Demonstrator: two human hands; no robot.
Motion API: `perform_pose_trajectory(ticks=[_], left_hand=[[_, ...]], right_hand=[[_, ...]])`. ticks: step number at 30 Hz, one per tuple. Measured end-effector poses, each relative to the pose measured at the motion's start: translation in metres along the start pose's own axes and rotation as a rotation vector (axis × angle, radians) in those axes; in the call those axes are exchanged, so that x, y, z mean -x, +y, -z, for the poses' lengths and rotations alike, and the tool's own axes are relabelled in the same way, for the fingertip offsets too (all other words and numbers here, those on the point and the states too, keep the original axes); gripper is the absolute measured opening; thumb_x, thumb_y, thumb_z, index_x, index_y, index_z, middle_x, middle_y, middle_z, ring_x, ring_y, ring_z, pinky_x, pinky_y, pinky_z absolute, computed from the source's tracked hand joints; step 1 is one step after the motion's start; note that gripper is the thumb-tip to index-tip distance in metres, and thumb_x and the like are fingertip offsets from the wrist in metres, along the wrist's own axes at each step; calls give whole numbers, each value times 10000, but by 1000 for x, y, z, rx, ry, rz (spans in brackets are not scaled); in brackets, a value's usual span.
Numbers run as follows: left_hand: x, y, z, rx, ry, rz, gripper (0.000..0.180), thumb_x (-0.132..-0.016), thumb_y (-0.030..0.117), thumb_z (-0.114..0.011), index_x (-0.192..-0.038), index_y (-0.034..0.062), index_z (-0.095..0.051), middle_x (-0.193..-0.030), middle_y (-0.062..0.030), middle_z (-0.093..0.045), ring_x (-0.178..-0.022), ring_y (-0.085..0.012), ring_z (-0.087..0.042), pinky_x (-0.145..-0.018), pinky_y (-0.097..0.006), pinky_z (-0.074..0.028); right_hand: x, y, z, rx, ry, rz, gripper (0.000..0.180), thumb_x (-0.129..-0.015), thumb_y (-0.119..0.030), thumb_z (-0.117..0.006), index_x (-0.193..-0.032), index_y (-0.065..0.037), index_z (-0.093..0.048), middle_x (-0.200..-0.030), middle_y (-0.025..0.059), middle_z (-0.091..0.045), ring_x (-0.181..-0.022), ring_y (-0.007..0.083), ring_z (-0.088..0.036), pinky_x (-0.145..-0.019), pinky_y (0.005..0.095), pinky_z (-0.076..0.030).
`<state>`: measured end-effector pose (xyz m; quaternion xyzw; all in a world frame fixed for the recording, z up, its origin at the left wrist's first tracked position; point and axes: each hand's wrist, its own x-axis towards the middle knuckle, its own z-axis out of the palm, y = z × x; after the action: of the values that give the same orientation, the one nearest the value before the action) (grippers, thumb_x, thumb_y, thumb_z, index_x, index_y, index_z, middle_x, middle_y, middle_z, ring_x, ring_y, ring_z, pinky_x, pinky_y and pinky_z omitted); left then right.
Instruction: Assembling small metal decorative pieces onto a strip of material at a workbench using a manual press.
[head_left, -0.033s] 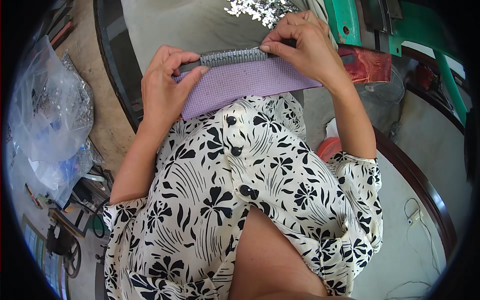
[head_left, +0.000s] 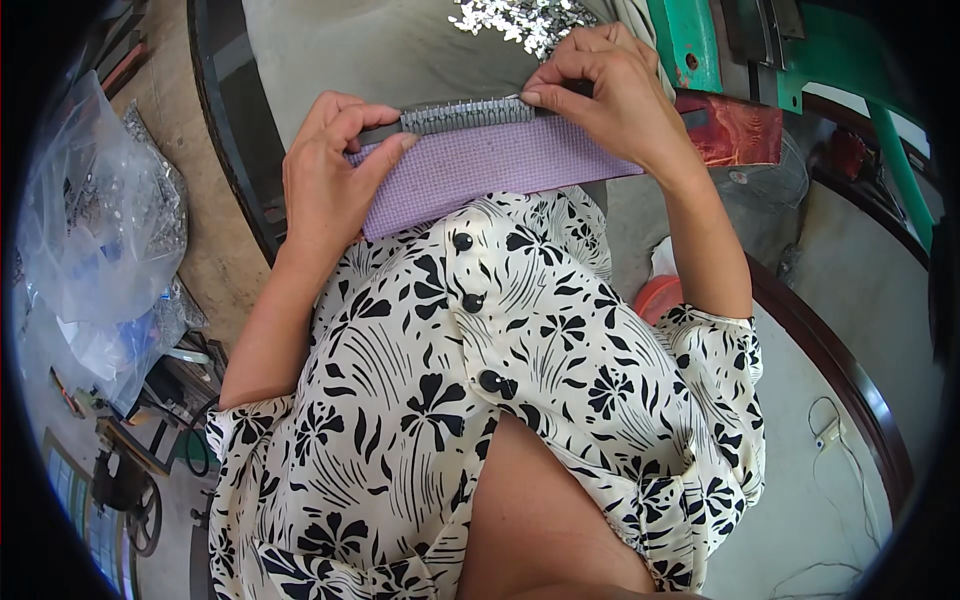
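Hiding part of the dark toothed metal strip, both hands pinch its ends: the left hand by thumb and fingers, the right hand in a fingertip grip. One purple mesh pad lies beneath it, over the lap. Silver bits, uncountable, litter the grey desk; one clear plastic bag sits on the floor.

Lilac woven mesh panel, fine grid pattern. Along its top edge, dark grey metal strip with silvery teeth. Below the panel, cream dress, black flower print, black buttons. Above-right of panel, green machine frame; silver scraps.
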<state>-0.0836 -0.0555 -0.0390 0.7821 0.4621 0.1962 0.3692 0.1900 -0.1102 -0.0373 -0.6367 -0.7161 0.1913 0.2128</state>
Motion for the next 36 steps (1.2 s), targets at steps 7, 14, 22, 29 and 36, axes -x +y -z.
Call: perform_pose_trajectory(ticks=[7,14,22,29,36], left_hand=[[2,0,0,15,7,-2,232,-760,104,-809,-965,40,-721,-903,-45,-618,-736,-174,-578,-650,-287,-483],[3,-3,-1,55,-2,-23,262,-751,69,-810,-988,29,-707,-930,-45,-608,-738,-133,-511,-661,-251,-441],[2,0,1,28,-4,-15,233,-764,90,-808,-968,32,-712,-901,-60,-613,-764,-187,-601,-658,-288,-481],[4,-2,1,33,-5,-16,260,-753,73,-808,-988,32,-704,-941,-49,-608,-750,-142,-520,-673,-255,-446],[2,0,1,11,4,-6,230,-762,90,-807,-962,32,-710,-907,-66,-614,-790,-203,-615,-670,-300,-490]], right_hand=[[-4,3,6,-86,7,-36,120,-786,-209,-801,-820,-102,-759,-770,-13,-657,-844,184,-567,-819,315,-428],[3,-6,-1,-55,6,-24,143,-772,-248,-811,-812,-116,-772,-787,-54,-640,-906,170,-556,-896,322,-375],[7,-5,-3,-16,32,-41,132,-780,-238,-808,-822,-118,-772,-841,-65,-640,-971,161,-537,-946,335,-326],[7,-5,-3,-20,23,-63,149,-781,-255,-809,-816,-119,-759,-845,-59,-644,-982,168,-536,-948,340,-318],[7,-11,-6,-4,61,-36,145,-764,-252,-810,-801,-120,-762,-798,-19,-651,-961,223,-539,-930,392,-309]])
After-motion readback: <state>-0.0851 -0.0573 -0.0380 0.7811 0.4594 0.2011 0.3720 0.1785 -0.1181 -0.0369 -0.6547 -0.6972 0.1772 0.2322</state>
